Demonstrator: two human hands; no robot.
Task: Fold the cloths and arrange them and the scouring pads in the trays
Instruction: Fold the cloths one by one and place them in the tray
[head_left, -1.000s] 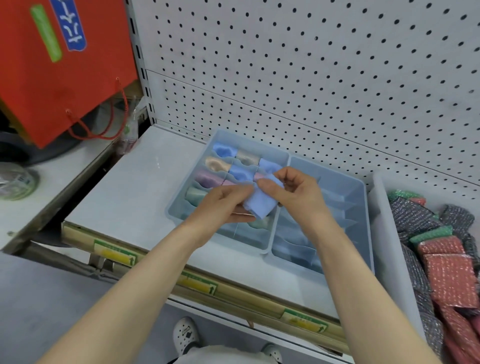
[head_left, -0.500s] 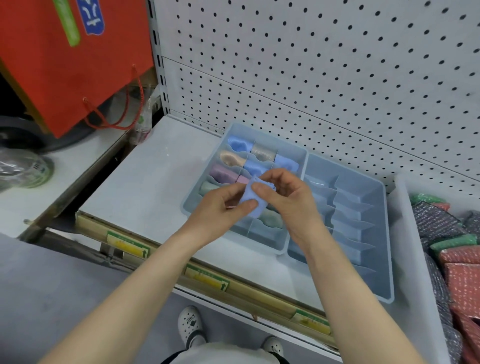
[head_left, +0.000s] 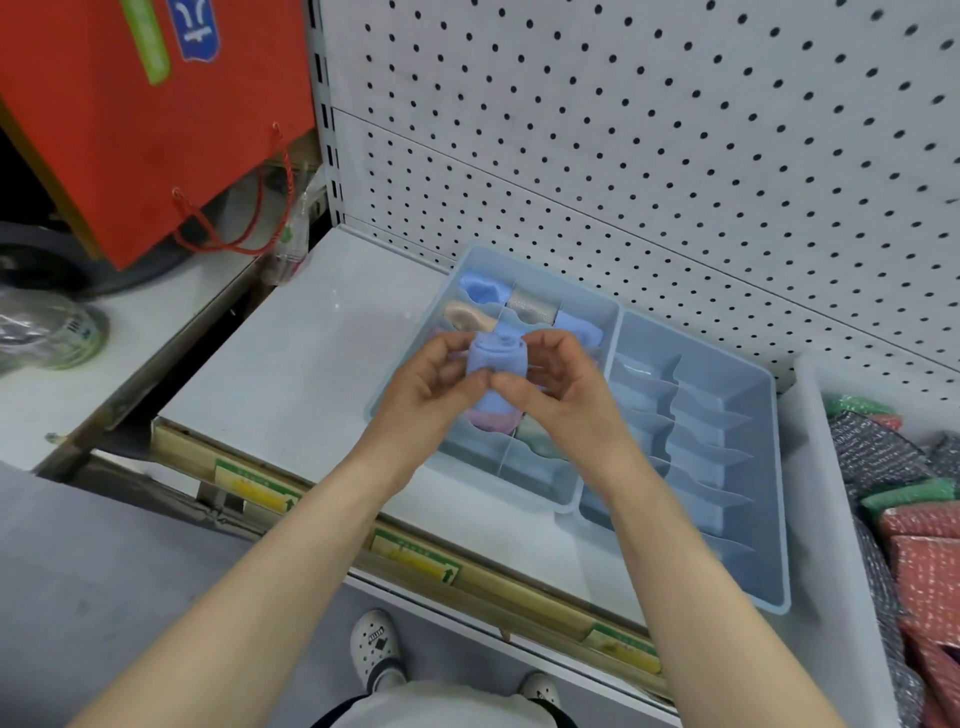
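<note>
Nearest the camera, two white clogs (head_left: 375, 649) are standing on the grey floor. Just beyond them the shelf (head_left: 291, 374) front edge is showing yellow-green price labels (head_left: 415, 558).

Both forearms are reaching forward over that edge. The left hand (head_left: 431, 387) and right hand (head_left: 558, 387) are meeting over the left tray (head_left: 561, 503). Both are gripping one small blue cloth (head_left: 496, 358), with curled fingers behind it and the thumbs pressing its front. The thumb tips are nearly touching. The cloth is sitting bunched or rolled between the hands, raised above the tray and not in any compartment.

Under the hands, a pink cloth (head_left: 493, 423) and a pale green one (head_left: 537, 431) are lying in the tray's middle compartments. Farther back, peach (head_left: 467, 317), grey (head_left: 532, 307) and two more blue cloths (head_left: 483, 287) are filling the rear compartments.

The right tray (head_left: 779, 499) is sitting just beside the left one, rims touching, its wavy dividers showing.

At far right, a white bin (head_left: 826, 493) is holding red, green and dark scouring pads (head_left: 924, 566) piled loosely.

A white pegboard (head_left: 623, 130) is rising behind the shelf. A red paper bag (head_left: 130, 114) with cord handles is hanging at upper left.
</note>
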